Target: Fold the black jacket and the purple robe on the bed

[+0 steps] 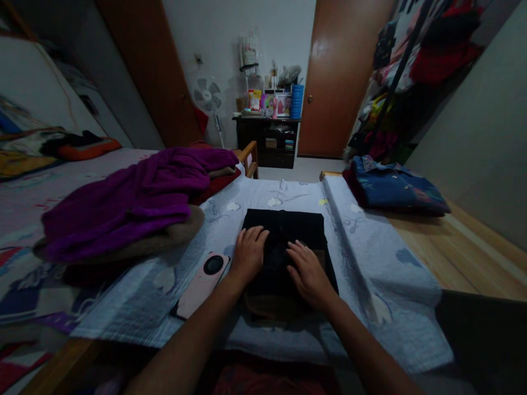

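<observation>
The folded black cloth garment (275, 253) lies under the left hand (249, 251) and the right hand (308, 270), fingers unclenched, with bare pale-blue patterned fabric sheet (284, 193) beyond its far edge, a rectangular pink phone (200, 291) just off its left — and its dark folds I can't make out remotely.

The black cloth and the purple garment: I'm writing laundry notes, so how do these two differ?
Colour: the black cloth is dark all over, the purple garment vivid.
Pose: the black cloth is folded into a flat, roughly rectangular shape; the purple garment lies in a loose, rumpled heap.
Contact: the left hand and right hand rest on the black cloth; neither touches the purple garment.
Shared: both are fabric.
</observation>
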`<state>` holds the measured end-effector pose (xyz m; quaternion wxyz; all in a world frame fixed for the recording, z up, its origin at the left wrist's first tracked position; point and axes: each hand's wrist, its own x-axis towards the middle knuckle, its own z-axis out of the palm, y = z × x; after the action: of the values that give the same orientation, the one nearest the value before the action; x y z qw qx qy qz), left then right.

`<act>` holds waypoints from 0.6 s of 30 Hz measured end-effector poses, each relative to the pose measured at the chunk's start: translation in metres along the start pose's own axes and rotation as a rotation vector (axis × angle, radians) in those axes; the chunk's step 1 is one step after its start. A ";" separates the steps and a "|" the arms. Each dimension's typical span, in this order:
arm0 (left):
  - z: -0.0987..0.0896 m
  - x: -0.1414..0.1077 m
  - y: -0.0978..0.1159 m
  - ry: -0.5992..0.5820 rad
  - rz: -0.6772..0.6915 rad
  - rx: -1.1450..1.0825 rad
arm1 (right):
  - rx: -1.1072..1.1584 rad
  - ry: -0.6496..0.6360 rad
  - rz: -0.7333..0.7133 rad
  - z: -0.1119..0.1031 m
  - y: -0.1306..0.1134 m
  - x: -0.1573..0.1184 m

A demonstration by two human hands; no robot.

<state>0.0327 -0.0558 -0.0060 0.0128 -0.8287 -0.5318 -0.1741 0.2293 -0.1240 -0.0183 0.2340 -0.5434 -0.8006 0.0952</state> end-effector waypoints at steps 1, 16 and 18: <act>0.002 -0.002 0.000 -0.039 0.072 -0.018 | -0.049 -0.011 0.013 0.001 0.002 0.000; 0.024 -0.011 -0.010 -0.499 0.021 -0.181 | -0.190 -0.227 0.086 0.015 0.009 0.001; 0.026 -0.012 -0.009 -0.491 0.015 -0.166 | -0.198 -0.220 0.085 0.015 0.008 0.000</act>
<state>0.0270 -0.0574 -0.0352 -0.1836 -0.8483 -0.4965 -0.0105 0.2288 -0.1187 -0.0349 0.0860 -0.5835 -0.8032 0.0843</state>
